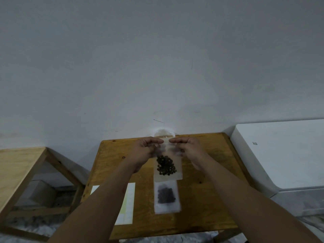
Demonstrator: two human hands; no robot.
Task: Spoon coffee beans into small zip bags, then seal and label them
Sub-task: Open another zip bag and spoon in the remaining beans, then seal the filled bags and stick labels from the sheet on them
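Observation:
A small clear zip bag [167, 166] with dark coffee beans in its lower half hangs above the wooden table [201, 207]. My left hand [145, 151] pinches its top edge on the left side. My right hand [189, 149] pinches the same edge on the right, so the fingertips nearly meet at the bag's mouth. A second zip bag [166, 197] with beans lies flat on the table just below the held one. Behind the hands, a clear round container [164, 133] stands at the table's far edge, mostly hidden.
A white and pale green label sheet [129, 202] lies on the table's left part, partly under my left forearm. A second wooden table [19, 165] stands to the left. A white appliance [280, 155] stands close on the right. The wall rises right behind the table.

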